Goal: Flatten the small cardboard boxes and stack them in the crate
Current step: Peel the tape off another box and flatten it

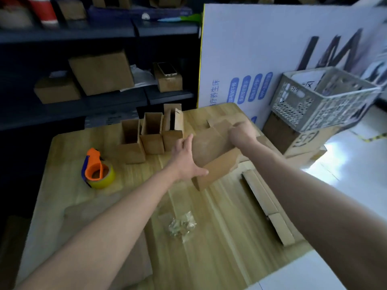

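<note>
**Two hands on one box, three more waiting**

Two bare hands work a single cardboard box [211, 147] at table centre, toward 1 o'clock from the tape dispenser. Box is partly collapsed, tilted, long axis running from approx 7 o'clock (near flap, low) up to 1 o'clock (far end). Left hand [185, 158] lies against its left face, fingers spread and flat, thumb pressed on the near flap; not closed round anything. Right hand [243, 132] is curled over the far top edge, clamped on the box; fingertips hidden behind the cardboard.

Three small open boxes [151, 132] stand upright in a row at 11 o'clock of the held box, mouths up, touching side by side. One grey perforated crate [320, 101] sits at 2 o'clock, off the wooden table [209, 237], tilted atop a big brown carton [289, 141]; contents unclear, w/ something white inside.

One orange tape dispenser [97, 168] w/ yellowish roll at 9 o'clock. One crumpled clear wrapper [182, 226] at 6 o'clock. Flat cardboard strips [270, 208] lie along the table's right edge, approx 4 o'clock; count unclear, blurred.
</note>
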`<move>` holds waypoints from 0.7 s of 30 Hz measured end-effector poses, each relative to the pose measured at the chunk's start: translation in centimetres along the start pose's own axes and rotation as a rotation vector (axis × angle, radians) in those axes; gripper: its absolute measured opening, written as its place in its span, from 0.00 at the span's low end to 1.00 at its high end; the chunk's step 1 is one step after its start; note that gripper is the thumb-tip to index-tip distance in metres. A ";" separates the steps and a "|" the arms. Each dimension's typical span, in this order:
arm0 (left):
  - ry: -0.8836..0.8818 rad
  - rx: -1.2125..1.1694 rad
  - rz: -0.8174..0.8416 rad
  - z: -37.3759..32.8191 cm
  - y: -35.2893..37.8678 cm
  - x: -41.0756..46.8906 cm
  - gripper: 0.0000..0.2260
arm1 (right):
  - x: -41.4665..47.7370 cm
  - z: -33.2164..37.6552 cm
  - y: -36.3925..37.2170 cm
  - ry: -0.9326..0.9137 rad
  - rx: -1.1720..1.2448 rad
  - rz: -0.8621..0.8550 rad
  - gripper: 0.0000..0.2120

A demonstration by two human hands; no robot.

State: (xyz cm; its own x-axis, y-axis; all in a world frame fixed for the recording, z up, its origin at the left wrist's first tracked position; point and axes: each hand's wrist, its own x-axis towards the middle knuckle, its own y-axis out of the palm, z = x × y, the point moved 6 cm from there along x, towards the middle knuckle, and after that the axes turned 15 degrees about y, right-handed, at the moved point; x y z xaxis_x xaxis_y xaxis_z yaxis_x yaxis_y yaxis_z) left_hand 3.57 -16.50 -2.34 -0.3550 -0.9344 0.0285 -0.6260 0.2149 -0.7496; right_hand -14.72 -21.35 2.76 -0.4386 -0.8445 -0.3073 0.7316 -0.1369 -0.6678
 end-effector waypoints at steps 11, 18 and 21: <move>0.179 -0.067 0.214 -3.0 4.3 -5.0 0.48 | -6.9 -8.4 0.8 -0.201 -0.957 0.338 0.62; 0.205 -0.085 0.295 -5.4 7.6 -7.0 0.43 | -7.9 -11.9 0.2 -0.095 -1.197 0.399 0.61; 0.168 -0.077 0.341 -5.5 9.3 -7.8 0.43 | -8.0 -14.0 0.5 -0.124 -1.153 0.413 0.60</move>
State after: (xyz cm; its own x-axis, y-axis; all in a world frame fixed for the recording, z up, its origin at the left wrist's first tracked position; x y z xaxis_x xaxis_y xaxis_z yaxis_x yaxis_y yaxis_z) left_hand -3.30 -5.61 -5.87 -0.6567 -0.7473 -0.1013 -0.5001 0.5321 -0.6832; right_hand -18.12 -7.46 -4.60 -0.1851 -0.7681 -0.6131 -0.1123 0.6363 -0.7632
